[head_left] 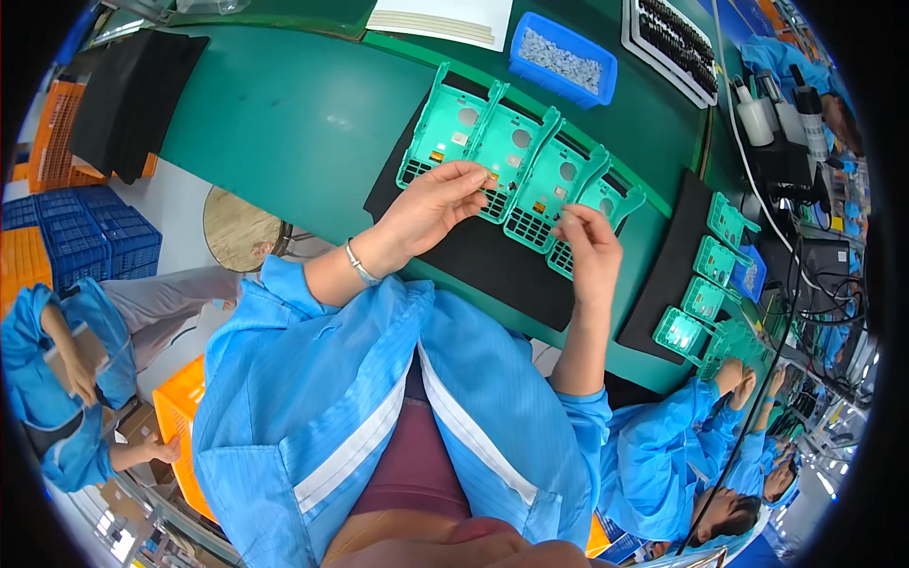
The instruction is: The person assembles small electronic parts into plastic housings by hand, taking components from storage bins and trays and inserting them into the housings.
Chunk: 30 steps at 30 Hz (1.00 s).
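Observation:
A row of several green plastic housings [519,137], with grid vents at their near ends, lies on a black mat [492,270]. Small white and orange labels show inside them. Over the second housing from the left, my left hand [431,206] has its thumb and forefinger pinched together at a tiny piece too small to name. My right hand [593,254] is also in a pinch, over the near part of the third and fourth housings. Whatever lies between its fingertips cannot be made out.
Beyond the housings stand a blue bin [564,59] of small pale parts and a white tray [668,47] of dark parts. At right, another black mat [668,275] bears more green housings [703,298], beside co-workers in blue. A round stool [243,227] stands at left.

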Each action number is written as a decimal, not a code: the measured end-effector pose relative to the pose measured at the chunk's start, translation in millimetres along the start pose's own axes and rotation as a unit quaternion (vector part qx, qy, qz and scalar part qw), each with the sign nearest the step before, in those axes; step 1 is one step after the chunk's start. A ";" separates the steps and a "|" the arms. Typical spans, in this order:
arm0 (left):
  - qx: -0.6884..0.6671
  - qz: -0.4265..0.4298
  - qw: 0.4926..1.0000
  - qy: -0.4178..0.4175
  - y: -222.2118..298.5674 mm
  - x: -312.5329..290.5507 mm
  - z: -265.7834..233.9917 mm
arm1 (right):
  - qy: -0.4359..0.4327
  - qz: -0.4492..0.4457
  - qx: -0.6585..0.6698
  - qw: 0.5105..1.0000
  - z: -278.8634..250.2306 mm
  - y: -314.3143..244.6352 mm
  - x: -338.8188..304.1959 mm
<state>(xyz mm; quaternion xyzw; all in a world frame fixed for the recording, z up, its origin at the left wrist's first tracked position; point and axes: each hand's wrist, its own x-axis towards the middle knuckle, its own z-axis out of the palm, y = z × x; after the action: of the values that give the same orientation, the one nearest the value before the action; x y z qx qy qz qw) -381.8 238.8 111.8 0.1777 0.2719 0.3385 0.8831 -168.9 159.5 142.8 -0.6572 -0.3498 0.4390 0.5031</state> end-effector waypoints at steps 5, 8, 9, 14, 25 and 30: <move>-0.035 -0.027 0.999 -0.006 -6.5 5.0 3.4 | -0.045 -0.007 -0.011 0.999 36.7 -8.8 0.5; -0.043 -0.042 0.998 0.001 -12.8 5.3 9.9 | -0.047 -0.007 -0.033 0.998 44.3 -3.8 4.1; -0.051 -0.043 0.998 -0.006 -14.2 6.0 10.5 | -0.047 -0.006 -0.040 0.998 46.5 -4.1 4.2; -0.055 -0.043 0.997 -0.014 -28.8 13.4 6.9 | -0.039 -0.009 -0.046 0.998 46.0 -3.7 2.0; 0.023 -0.112 0.993 -0.031 -34.3 14.3 11.6 | 0.043 0.062 -0.108 0.991 -4.9 12.3 7.3; 0.027 -0.096 0.994 -0.048 -30.3 13.6 8.6 | 0.096 0.088 -0.278 0.952 -43.1 14.6 36.1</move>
<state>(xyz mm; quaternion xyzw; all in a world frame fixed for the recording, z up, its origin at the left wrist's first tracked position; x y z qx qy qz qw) -353.0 225.6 98.6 0.1903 0.2544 0.2358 0.9184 -115.2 173.1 125.2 -0.8383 -0.3489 0.3012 0.2911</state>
